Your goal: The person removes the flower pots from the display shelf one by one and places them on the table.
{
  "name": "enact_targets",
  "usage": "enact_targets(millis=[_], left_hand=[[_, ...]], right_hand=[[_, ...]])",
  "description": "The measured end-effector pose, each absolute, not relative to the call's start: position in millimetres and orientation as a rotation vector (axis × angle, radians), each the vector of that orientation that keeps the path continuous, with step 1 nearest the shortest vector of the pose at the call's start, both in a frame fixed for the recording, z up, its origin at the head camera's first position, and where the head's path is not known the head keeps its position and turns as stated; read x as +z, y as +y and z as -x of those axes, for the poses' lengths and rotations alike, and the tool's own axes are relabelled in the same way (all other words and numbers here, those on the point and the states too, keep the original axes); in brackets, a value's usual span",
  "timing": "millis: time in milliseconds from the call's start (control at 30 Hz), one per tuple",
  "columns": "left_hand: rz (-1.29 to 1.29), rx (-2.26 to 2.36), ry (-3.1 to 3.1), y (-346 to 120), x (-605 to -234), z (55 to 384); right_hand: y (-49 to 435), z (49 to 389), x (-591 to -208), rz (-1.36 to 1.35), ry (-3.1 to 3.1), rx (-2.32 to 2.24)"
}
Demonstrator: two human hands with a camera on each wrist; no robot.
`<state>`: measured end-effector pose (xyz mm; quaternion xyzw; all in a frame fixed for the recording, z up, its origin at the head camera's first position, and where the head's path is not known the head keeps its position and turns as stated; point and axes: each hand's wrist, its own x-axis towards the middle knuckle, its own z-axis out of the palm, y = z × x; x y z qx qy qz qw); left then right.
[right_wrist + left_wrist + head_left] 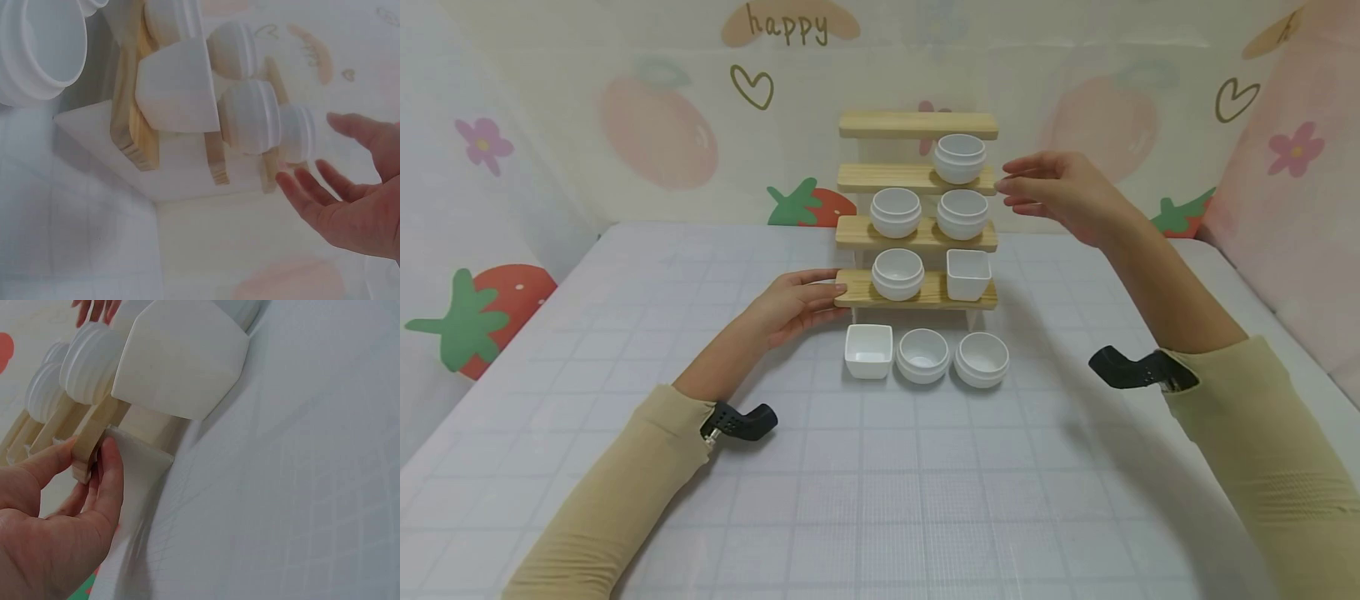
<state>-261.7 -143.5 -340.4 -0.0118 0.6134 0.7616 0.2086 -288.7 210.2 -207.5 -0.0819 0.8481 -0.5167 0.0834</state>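
A tiered wooden display rack (917,125) stands at the back of the table. My left hand (797,306) grips the left end of its lowest shelf; in the left wrist view, thumb and fingers (111,481) pinch the board's end. My right hand (1066,193) hovers at the rack's right side with fingers spread apart, holding nothing. Nearest to it is a white round bowl (960,160) on the second shelf from the top. Below sit two round bowls (895,212) on one shelf. The lowest shelf bears a round bowl (898,275) and a square bowl (968,276).
On the table (880,500) before the rack, a square bowl (868,352) and two round bowls (922,357) (982,360) stand in a row. A patterned cloth (658,125) hangs behind. Black wrist devices (745,422) (1138,369) stick out from both sleeves.
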Motion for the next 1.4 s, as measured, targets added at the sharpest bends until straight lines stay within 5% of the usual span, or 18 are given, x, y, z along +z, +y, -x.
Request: enact_targets(millis=[1400], left_hand=[[0.027, 2.109, 1.720, -143, -341, 263]], right_hand=[[186, 314, -194, 0.122, 2.461, -1.679]])
